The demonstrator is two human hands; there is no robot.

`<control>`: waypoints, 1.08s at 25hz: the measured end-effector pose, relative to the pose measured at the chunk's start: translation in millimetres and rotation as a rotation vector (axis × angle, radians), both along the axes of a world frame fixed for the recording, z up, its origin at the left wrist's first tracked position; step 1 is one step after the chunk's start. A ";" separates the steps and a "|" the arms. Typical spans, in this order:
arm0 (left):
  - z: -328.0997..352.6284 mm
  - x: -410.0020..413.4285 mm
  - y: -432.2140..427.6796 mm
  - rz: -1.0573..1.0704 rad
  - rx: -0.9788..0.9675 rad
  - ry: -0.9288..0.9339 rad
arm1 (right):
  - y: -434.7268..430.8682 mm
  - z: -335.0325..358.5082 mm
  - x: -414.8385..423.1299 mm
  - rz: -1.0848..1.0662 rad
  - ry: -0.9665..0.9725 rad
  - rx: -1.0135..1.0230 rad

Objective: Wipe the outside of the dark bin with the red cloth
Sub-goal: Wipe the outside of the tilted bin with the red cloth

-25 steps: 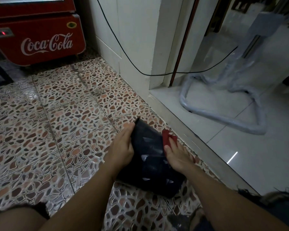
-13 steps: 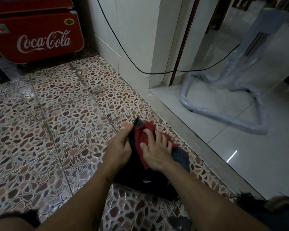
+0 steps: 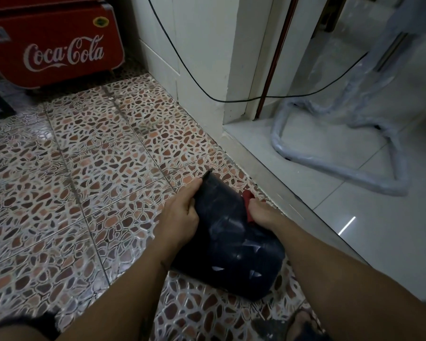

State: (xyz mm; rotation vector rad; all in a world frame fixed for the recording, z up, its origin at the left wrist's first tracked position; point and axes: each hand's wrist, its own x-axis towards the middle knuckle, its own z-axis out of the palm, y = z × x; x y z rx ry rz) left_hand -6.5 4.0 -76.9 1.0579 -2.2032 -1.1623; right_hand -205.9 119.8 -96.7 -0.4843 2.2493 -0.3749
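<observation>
While my left hand [image 3: 180, 215] grips the rim of the dark plastic bin [image 3: 228, 238] lying on its side near the pebble-pattern floor's [image 3: 84, 168] right edge, my right hand [image 3: 262, 214] squeezes the small red cloth [image 3: 247, 196] against its right side, its long body pointing back at me.

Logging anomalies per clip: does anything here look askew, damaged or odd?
Only the dark bin: it lies tipped on its side on the tiled floor, held by the left hand. No spill or damage is visible.
</observation>
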 end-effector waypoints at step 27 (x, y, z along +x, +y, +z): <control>16.6 2.2 10.1 0.094 0.529 0.074 | 10.1 18.1 97.3 0.401 0.321 -0.378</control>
